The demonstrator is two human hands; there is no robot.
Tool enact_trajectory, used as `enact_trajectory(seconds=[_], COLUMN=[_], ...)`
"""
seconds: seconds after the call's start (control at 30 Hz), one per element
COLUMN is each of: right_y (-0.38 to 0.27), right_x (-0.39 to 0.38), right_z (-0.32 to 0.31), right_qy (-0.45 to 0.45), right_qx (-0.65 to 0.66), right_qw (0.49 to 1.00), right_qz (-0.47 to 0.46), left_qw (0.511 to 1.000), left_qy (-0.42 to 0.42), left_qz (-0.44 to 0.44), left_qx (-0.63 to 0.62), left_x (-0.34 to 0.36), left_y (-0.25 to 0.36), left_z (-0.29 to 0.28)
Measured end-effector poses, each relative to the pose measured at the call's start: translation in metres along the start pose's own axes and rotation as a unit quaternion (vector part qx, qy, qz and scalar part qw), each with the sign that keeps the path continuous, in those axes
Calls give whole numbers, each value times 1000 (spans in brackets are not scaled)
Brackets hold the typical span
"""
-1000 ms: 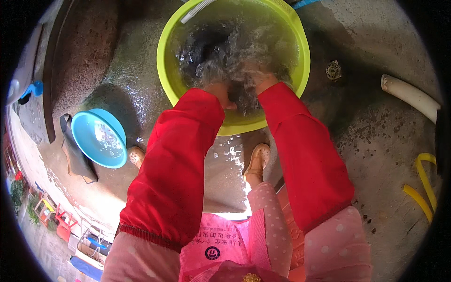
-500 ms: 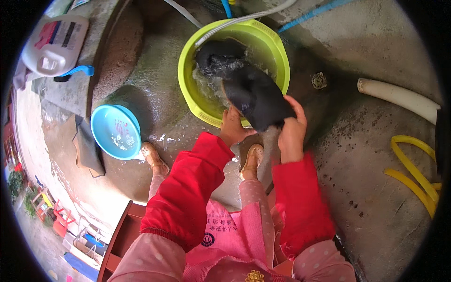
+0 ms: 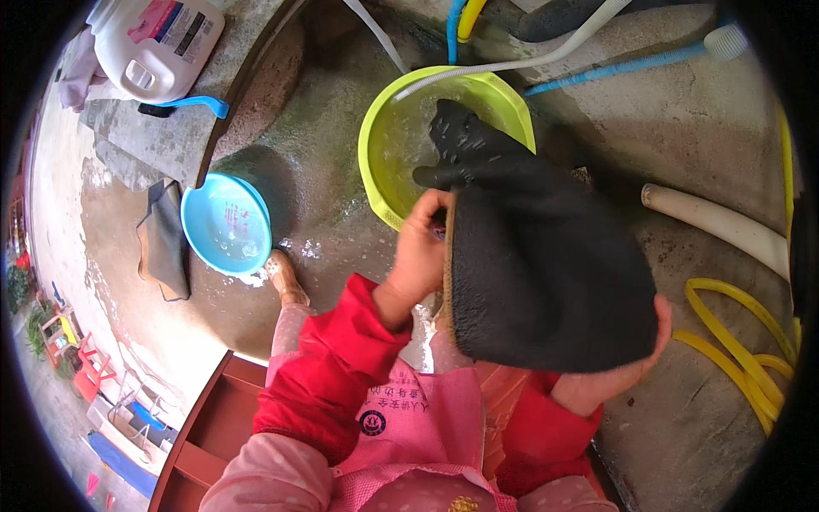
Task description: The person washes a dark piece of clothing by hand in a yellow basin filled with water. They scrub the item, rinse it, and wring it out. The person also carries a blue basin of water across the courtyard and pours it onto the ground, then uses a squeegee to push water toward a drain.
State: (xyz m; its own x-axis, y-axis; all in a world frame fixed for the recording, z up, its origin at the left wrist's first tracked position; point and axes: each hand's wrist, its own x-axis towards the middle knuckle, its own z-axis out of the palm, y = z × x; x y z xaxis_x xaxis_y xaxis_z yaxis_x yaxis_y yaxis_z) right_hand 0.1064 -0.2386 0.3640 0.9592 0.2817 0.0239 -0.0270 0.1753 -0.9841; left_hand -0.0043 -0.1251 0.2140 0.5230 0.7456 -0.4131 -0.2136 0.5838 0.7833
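Observation:
A large black rubber glove (image 3: 546, 264) with a wide cuff and a tan edge is held up in front of me, its finger end hanging over the yellow-green basin (image 3: 375, 179). My left hand (image 3: 416, 256) pinches the tan rim of the cuff. At the glove's other side, my right hand (image 3: 627, 363) grips the lower right edge, its fingers partly hidden behind the black material. Inside the basin there is water with bubbles.
A grey ribbed hose (image 3: 512, 66) runs into the basin. To the left are a light-blue basin (image 3: 226, 226), a dark folded piece (image 3: 165, 247) with tan lining, and a ledge with a white jug (image 3: 158, 51) and a blue-handled brush (image 3: 200, 106). Right lie a white pipe (image 3: 717, 224) and yellow hose (image 3: 742, 341).
The glove has been lifted out of the basin toward me and spread out. Both hands have come up with it, the right one moving farther right and nearer. My view has shifted slightly.

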Motion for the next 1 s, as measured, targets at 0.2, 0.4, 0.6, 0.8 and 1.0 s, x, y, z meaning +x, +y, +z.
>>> enact_trajectory(seconds=[0.2,0.4,0.6,0.8,1.0], right_y=[127,217,282,352,405], right_x=[95,108,23,44,43], right_z=[-50,-39,-18,-28,-37], right_qy=[-134,-245,-418,-491,-496], right_qx=[-257,-318,-580,-682,-703], right_qw=[957,897,691,539,506], right_qz=[-22,186,105,55,65], left_qw=[905,747,556,352,360], left_qy=[74,-178,-165,-229,-229], left_qz=[239,204,177,52,11], left_qx=[345,608,795,906,904], left_x=[27,83,130,182,208], left_y=[29,-50,-73,-88,-147], left_z=[-45,-110,-104,-116,-131])
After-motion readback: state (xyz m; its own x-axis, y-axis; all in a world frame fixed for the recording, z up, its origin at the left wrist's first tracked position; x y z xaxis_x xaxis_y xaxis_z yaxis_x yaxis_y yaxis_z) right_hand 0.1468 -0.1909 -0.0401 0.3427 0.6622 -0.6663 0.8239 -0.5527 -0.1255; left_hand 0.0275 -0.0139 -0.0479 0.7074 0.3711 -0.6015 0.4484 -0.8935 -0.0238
